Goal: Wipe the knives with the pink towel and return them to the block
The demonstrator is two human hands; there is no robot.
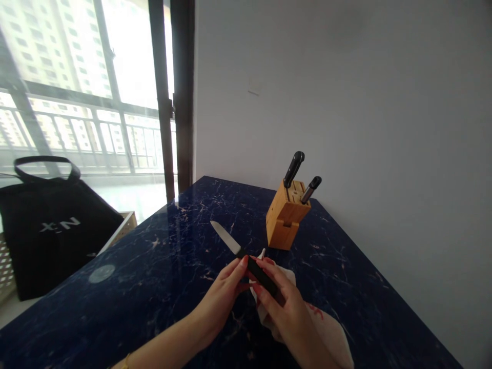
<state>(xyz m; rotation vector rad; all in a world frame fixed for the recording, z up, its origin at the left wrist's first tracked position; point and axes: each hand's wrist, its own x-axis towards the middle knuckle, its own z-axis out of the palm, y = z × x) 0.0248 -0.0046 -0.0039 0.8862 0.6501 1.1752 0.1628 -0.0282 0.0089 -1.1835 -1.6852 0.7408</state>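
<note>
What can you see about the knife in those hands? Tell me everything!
The knife has a silvery, metal-looking blade narrowing to a tip, and a black handle. It's held slantwise over the dark blue table, blade pointing forward and left. The left hand touches the handle near the blade; the right hand holds it farther back, hiding part.

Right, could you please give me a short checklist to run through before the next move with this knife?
1. Knife held by its handle: ok, left hand and right hand are both on it.
2. Blade pointing away from the person: ok.
3. Blade clean: cannot tell at this size.
4. Cloth well apart from the right hand: not ok, it lies bunched beneath it.
5. Knife block standing on the table: ok.
</note>
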